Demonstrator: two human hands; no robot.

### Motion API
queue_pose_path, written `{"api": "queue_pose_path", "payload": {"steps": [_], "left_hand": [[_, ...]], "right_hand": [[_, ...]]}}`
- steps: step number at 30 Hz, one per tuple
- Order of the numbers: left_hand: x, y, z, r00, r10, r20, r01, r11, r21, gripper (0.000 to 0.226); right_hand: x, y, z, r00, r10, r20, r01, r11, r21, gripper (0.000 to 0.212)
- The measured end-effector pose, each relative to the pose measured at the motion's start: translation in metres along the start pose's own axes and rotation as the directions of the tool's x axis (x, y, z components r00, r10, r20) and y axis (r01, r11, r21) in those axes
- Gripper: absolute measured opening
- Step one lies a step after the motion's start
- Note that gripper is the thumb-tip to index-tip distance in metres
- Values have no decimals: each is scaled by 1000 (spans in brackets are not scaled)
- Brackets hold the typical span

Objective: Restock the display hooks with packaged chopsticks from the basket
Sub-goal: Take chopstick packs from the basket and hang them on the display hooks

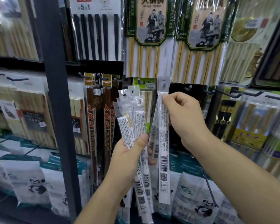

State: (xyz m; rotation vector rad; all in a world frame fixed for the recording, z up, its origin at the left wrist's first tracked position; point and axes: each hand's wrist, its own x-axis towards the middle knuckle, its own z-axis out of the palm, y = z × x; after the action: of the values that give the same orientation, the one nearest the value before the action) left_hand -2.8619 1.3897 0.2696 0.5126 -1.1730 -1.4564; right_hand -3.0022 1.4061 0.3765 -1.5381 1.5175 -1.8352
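Low down, panda-printed bags (34, 183); left of centre, a dark upright post (58, 110); up top, a black chopstick pack (97, 34) beside bamboo packs (149, 29) with painted figures

Person, head view
Left hand (128, 157): bare; thumbnail (142, 141) short, broad, trimmed close
Right hand (184, 117): bare; knuckle ridges and wrist creases visible; fingers (176, 98) with nails hidden from camera
Left forearm (103, 193), right forearm (233, 167): both bare to frame edge, smooth surface
Clothing: outside frame, cannot tell
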Motion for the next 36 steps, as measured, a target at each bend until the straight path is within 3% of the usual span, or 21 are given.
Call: {"api": "queue_pose_path", "payload": {"steps": [18,26,30,32,34,36], "left_hand": [[2,-2,-7,1000,23,-17,-23,1000,7,47],[1,-1,-6,999,33,43,-34,999,10,33],[1,-1,-4,996,61,72,-64,997,36,6],[1,0,-3,994,79,70,-84,994,65,7],[1,0,-3,994,94,58,-99,992,81,6],[1,-1,-3,994,101,45,-105,990,93,19]], "right_hand": [[6,4,6,996,3,-90,-7,999,-54,59],[5,17,4,991,-49,-124,23,978,-207,51],[-2,20,4,983,-76,-165,33,968,-250,49],[-8,16,6,990,-77,-118,54,981,-185,44],[-16,11,8,997,-82,17,82,996,-35,41],[-24,8,11,985,-103,135,102,995,12,36]]}}
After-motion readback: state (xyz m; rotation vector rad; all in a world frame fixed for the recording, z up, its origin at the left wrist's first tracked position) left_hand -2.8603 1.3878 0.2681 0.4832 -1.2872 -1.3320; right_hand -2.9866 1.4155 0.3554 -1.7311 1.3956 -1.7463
